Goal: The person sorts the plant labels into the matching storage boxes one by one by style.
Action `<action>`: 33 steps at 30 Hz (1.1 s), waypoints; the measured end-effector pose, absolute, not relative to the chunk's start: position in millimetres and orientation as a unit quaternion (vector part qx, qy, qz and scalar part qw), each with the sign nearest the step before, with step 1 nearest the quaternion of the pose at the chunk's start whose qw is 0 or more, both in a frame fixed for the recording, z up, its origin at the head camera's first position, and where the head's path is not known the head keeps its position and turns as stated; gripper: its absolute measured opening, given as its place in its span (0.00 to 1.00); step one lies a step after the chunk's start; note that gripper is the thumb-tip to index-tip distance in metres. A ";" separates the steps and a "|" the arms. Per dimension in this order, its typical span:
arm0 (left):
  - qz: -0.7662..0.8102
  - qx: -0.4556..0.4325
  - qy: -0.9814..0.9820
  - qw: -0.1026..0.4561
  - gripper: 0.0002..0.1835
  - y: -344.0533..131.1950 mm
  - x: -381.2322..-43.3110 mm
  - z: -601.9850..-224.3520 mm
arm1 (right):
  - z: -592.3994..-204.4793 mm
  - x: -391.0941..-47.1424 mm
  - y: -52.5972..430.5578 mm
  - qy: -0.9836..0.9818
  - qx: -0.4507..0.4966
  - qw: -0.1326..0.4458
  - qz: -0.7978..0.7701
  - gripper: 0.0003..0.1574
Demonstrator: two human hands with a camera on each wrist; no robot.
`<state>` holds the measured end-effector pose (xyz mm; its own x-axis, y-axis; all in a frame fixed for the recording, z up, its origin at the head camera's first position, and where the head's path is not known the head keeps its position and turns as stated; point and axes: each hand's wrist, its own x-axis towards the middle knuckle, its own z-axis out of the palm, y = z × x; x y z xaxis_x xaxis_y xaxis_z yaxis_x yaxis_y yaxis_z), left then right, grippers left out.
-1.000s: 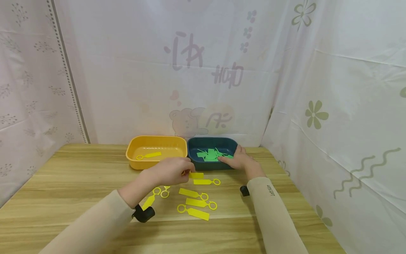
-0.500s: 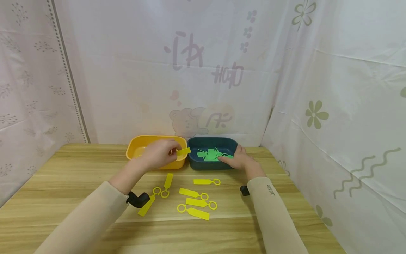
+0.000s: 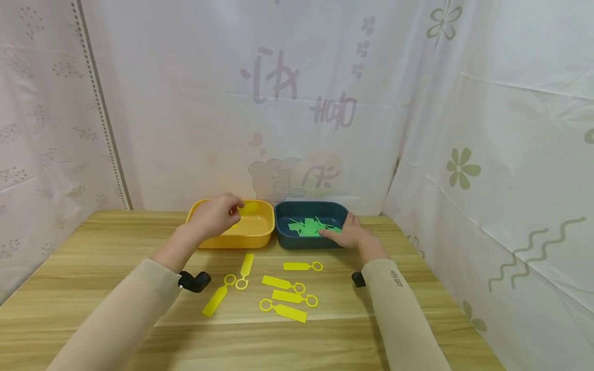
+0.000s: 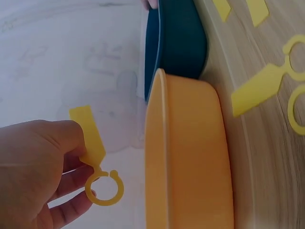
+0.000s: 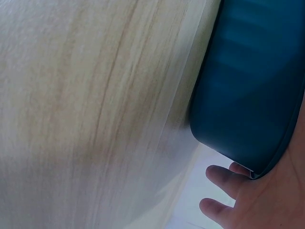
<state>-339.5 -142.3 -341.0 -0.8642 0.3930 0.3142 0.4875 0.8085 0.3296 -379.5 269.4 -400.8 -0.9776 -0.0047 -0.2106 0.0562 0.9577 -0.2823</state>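
Note:
My left hand [image 3: 213, 219] is over the yellow-orange bin [image 3: 241, 242]. Between thumb and fingers it pinches a flat yellow tag [image 4: 90, 136] whose open ring end hangs down in the left wrist view. Inside that bin, partly hidden by the hand, lies a bit of yellow. My right hand [image 3: 348, 234] grips the right end of the dark teal bin [image 3: 297, 242], thumb over the rim and fingers along the outside. Green flat pieces and thin strips [image 3: 310, 225] lie in the teal bin.
Several yellow ring tags [image 3: 289, 297] lie loose on the wooden table [image 3: 260, 345] in front of the bins. The bins stand side by side near the back edge. A patterned white curtain [image 3: 185, 129] hangs behind and at both sides.
My left hand has lifted a yellow tag from the table and carried it back and left, over the yellow-orange bin. The right hand has stayed on the teal bin.

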 end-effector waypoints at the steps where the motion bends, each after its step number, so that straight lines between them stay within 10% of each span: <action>1: -0.200 -0.229 -0.945 0.117 0.15 -144.1 -341.0 -342.1 | -400.8 -379.4 269.3 0.984 0.013 0.105 -0.146 0.91; 33: -0.174 -0.206 -0.959 0.092 0.13 -151.7 -356.2 -366.3 | -404.9 -381.5 269.7 0.984 0.018 0.101 -0.144 0.90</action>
